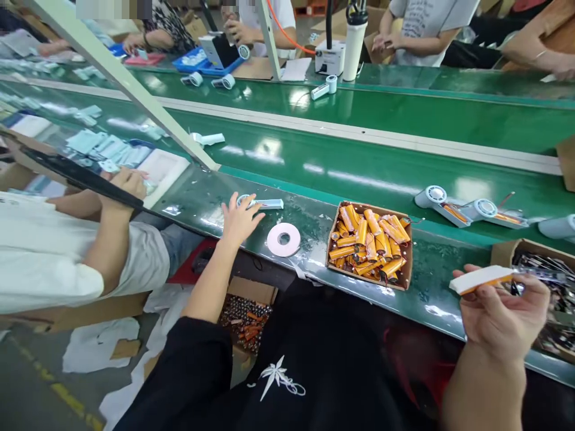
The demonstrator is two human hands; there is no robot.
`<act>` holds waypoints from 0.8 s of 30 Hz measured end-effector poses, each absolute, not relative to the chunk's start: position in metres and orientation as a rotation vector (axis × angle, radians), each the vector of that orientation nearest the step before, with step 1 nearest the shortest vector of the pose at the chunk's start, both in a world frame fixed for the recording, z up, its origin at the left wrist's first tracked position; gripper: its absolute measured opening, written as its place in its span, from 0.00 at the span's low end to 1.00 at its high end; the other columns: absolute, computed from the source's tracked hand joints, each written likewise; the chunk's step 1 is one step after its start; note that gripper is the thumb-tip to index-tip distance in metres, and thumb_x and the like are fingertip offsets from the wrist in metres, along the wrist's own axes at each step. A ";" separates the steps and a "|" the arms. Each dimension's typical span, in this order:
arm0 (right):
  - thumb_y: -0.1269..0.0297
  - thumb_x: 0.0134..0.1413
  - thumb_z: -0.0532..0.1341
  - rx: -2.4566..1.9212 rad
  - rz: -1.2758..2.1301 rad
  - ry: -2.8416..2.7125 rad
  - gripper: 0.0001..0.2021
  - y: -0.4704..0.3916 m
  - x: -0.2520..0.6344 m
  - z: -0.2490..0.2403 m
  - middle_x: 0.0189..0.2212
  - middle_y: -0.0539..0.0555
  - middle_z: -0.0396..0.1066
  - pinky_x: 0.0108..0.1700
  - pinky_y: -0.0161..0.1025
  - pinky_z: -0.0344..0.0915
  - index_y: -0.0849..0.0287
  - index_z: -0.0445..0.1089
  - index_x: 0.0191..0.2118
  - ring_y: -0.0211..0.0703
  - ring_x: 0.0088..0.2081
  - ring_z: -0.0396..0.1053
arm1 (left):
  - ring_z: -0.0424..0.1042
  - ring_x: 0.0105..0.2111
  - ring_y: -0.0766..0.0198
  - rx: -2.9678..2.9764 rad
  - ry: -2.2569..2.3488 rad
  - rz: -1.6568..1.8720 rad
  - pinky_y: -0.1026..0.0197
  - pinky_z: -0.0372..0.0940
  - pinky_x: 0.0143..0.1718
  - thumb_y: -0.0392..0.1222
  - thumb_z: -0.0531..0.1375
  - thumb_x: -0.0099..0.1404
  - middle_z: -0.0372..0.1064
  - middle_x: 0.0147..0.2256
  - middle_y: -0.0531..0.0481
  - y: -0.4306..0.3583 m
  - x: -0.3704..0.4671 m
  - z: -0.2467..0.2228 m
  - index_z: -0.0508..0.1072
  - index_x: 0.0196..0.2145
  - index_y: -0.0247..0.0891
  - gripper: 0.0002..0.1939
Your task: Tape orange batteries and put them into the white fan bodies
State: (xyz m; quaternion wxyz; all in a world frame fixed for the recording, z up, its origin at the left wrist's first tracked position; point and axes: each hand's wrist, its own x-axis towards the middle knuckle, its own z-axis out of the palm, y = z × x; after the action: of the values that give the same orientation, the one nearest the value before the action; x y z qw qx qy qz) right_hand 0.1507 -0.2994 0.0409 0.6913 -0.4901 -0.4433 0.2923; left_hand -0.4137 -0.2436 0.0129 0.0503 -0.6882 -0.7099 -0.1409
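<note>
My left hand [241,220] has its fingers spread over the round end of a light blue fan part [270,204] lying on the green bench; it grips nothing. Just right of that hand lies a roll of white tape [283,239]. My right hand [503,308], palm up, holds an orange battery with a white strip [483,278] along it between thumb and fingers. Between my hands a cardboard box [408,276] contains several orange batteries [372,222] with wires.
Light blue fan parts [485,208] lie on the green conveyor [350,185]. A box of dark metal parts [503,251] sits far right. A slanted metal post [153,108] rises at left, near a co-worker's hand [130,182]. Other people work across the line.
</note>
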 end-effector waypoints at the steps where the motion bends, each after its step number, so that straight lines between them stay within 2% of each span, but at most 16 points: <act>1: 0.54 0.43 0.82 -1.126 0.657 -0.973 0.23 -0.304 0.160 0.033 0.34 0.49 0.82 0.30 0.59 0.78 0.22 0.78 0.44 0.63 0.38 0.83 | 0.57 0.67 0.37 -2.145 -2.165 -0.338 0.27 0.60 0.65 0.41 0.58 0.72 0.71 0.61 0.40 -0.232 -0.418 0.017 0.83 0.49 0.42 0.14; 3: 0.55 0.45 0.81 -1.183 0.675 -0.946 0.24 -0.307 0.180 0.023 0.33 0.52 0.82 0.27 0.57 0.77 0.23 0.78 0.47 0.64 0.37 0.83 | 0.59 0.62 0.41 -2.302 -2.122 -0.197 0.37 0.68 0.60 0.36 0.56 0.70 0.73 0.57 0.40 -0.208 -0.418 0.025 0.84 0.43 0.41 0.14; 5: 0.56 0.46 0.81 -1.190 0.692 -0.932 0.24 -0.297 0.190 0.022 0.35 0.56 0.83 0.27 0.55 0.78 0.29 0.79 0.50 0.64 0.38 0.83 | 0.58 0.61 0.41 -2.460 -2.022 -0.117 0.43 0.69 0.57 0.33 0.57 0.68 0.72 0.55 0.39 -0.176 -0.401 0.029 0.83 0.39 0.40 0.13; 9: 0.54 0.46 0.79 -1.043 0.690 -1.040 0.26 -0.220 0.159 0.042 0.40 0.60 0.83 0.38 0.53 0.82 0.46 0.74 0.51 0.62 0.43 0.83 | 0.55 0.63 0.44 -2.700 -1.800 -0.142 0.47 0.65 0.58 0.32 0.57 0.65 0.68 0.60 0.38 -0.086 -0.320 0.029 0.81 0.40 0.38 0.13; 11: 0.53 0.45 0.78 -0.994 0.760 -1.148 0.30 -0.166 0.127 0.054 0.42 0.58 0.83 0.44 0.52 0.81 0.51 0.69 0.53 0.57 0.45 0.83 | 0.60 0.60 0.47 -2.807 -1.719 -0.143 0.51 0.64 0.57 0.33 0.59 0.63 0.69 0.59 0.38 -0.044 -0.270 0.030 0.81 0.39 0.37 0.11; 13: 0.53 0.49 0.75 -1.029 0.844 -1.301 0.28 -0.119 0.092 0.062 0.43 0.58 0.83 0.47 0.49 0.80 0.55 0.67 0.53 0.50 0.44 0.83 | 0.67 0.53 0.52 -2.906 -1.673 -0.089 0.57 0.63 0.54 0.35 0.63 0.60 0.76 0.50 0.40 -0.013 -0.232 0.032 0.81 0.34 0.37 0.06; 15: 0.54 0.57 0.68 -1.196 0.824 -1.586 0.24 -0.087 0.061 0.066 0.45 0.60 0.82 0.48 0.44 0.78 0.58 0.66 0.55 0.45 0.43 0.82 | 0.71 0.44 0.57 -2.975 -1.678 -0.015 0.61 0.63 0.50 0.38 0.67 0.56 0.79 0.39 0.45 0.006 -0.214 0.036 0.81 0.31 0.38 0.03; 17: 0.56 0.63 0.64 -1.336 0.761 -1.838 0.20 -0.069 0.037 0.064 0.44 0.59 0.82 0.47 0.40 0.75 0.60 0.68 0.55 0.42 0.42 0.81 | 0.73 0.39 0.59 -3.000 -1.730 0.017 0.63 0.62 0.45 0.42 0.69 0.57 0.79 0.34 0.48 0.014 -0.213 0.038 0.82 0.32 0.40 0.05; 20: 0.59 0.66 0.64 -1.402 0.698 -2.045 0.14 -0.052 0.012 0.058 0.41 0.55 0.83 0.47 0.37 0.71 0.58 0.72 0.53 0.42 0.41 0.79 | 0.75 0.41 0.59 -2.962 -1.839 -0.040 0.63 0.62 0.43 0.47 0.66 0.64 0.81 0.40 0.49 0.015 -0.221 0.038 0.82 0.38 0.41 0.09; 24: 0.62 0.65 0.67 -1.501 0.599 -2.299 0.13 -0.034 -0.009 0.054 0.42 0.54 0.83 0.49 0.39 0.69 0.54 0.75 0.53 0.49 0.48 0.79 | 0.76 0.47 0.56 -2.880 -1.947 -0.135 0.55 0.66 0.51 0.51 0.62 0.72 0.79 0.47 0.47 0.011 -0.218 0.033 0.79 0.45 0.40 0.14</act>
State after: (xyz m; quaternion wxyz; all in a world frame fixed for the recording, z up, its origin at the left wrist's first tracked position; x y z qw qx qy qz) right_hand -0.0093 -0.0337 0.0539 0.1648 -0.5269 -0.8069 0.2101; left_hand -0.2177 0.0111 0.0327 -0.1681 -0.8161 -0.5516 -0.0382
